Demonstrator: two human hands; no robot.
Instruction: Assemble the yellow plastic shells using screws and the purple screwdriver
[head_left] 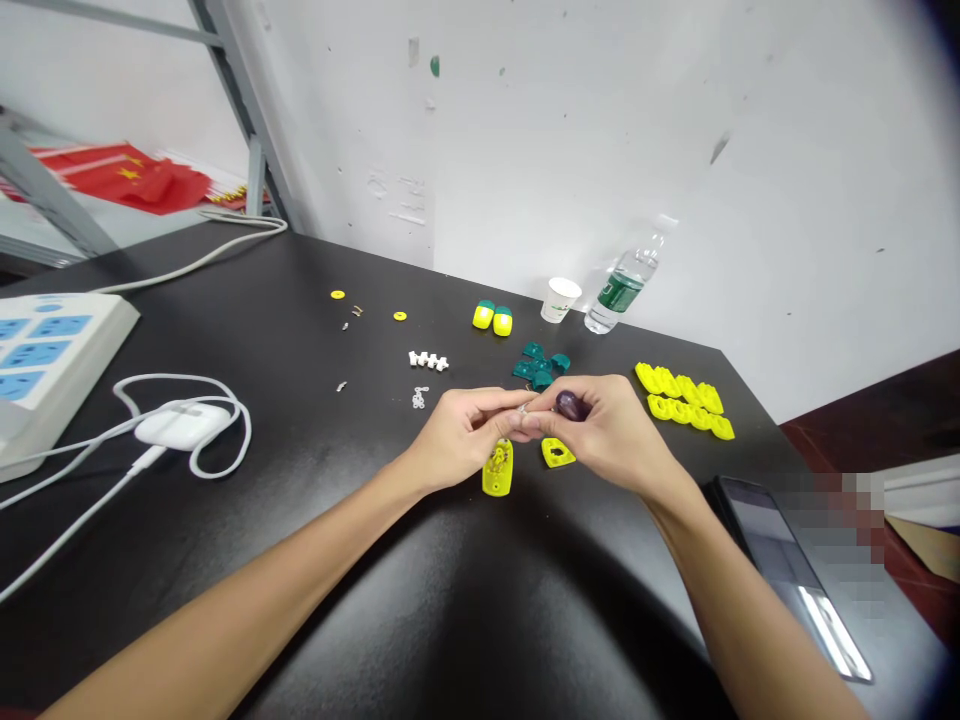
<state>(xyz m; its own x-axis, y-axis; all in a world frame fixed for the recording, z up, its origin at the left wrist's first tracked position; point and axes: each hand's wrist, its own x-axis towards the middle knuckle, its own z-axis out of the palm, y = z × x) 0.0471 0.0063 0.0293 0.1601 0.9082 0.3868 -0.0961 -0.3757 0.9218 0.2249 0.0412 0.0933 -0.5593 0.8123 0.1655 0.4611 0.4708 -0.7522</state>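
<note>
My left hand [469,432] and my right hand [600,430] meet fingertip to fingertip above the black table [450,620]. Together they pinch a tiny metal part [524,408]. Below the left hand lies a yellow plastic shell [498,469] with small parts inside. Another yellow shell piece [557,453] lies under the right hand's fingers. Just beyond the hands sits a small heap of green plastic pieces [540,366].
A row of yellow shells [684,401] lies at the right. Two assembled yellow-green pieces [493,318], a paper cup [559,298] and a water bottle [621,286] stand by the wall. White small parts [427,360], a charger with cable [180,425] and a power strip [45,350] are left; a phone [787,570] lies right.
</note>
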